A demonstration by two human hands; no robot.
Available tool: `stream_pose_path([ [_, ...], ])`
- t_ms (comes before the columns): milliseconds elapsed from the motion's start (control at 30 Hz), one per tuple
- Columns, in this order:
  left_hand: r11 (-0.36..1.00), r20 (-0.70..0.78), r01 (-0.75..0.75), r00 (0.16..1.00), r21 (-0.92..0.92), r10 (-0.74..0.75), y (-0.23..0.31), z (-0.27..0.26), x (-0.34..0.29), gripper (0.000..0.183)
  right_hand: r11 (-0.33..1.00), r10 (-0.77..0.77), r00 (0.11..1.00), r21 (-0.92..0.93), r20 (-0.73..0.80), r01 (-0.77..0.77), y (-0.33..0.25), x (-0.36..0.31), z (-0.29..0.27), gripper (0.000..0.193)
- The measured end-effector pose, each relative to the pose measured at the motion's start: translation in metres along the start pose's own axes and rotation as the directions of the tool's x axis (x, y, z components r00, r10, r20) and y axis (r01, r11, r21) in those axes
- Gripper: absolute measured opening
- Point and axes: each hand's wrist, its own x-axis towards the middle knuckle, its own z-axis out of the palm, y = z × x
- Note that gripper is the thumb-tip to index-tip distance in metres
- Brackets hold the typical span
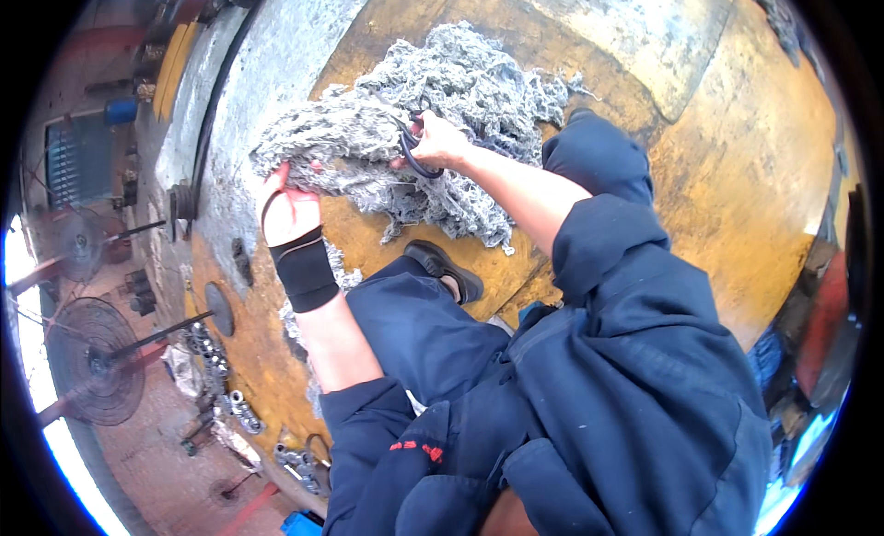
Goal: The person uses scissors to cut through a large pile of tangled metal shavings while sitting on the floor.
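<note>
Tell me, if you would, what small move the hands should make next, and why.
Perhaps the left hand should draw the grey fibre slightly taut before the right hand works the black-handled tool: the strands are loose and tangled, the tool's working end does not show, and the left hand is partly covered.

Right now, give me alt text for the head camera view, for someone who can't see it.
Seen from above, a person's left hand touches the left end of a shaggy grey fibre bundle, while the right hand holds a black-looped tool, possibly scissors, against it. More tangled grey fibre lies behind, on a worn yellow-brown floor.
</note>
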Motion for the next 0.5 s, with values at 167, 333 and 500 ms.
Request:
stream_pose_path([
  [167, 0.992, 0.029, -0.062, 0.997, -0.109, 0.065, -0.038, 0.006, 0.002, 0.035, 0.929, 0.025, 0.997, 0.366, 0.067, -0.047, 0.034, 0.033, 0.013, 0.033],
  [333, 0.960, -0.249, -0.241, 0.948, -0.143, 0.201, -0.026, -0.080, -0.016, 0.036, 0.824, 0.084, 0.996, 0.560, 0.022, -0.082, -0.039, -0.011, 0.011, 0.023],
  [500, 0.927, -0.296, -0.348, 0.908, -0.138, 0.297, -0.025, -0.090, 0.006, 0.032, 0.787, -0.201, 0.967, 0.562, -0.157, 0.255, -0.074, -0.013, -0.049, 0.020],
])
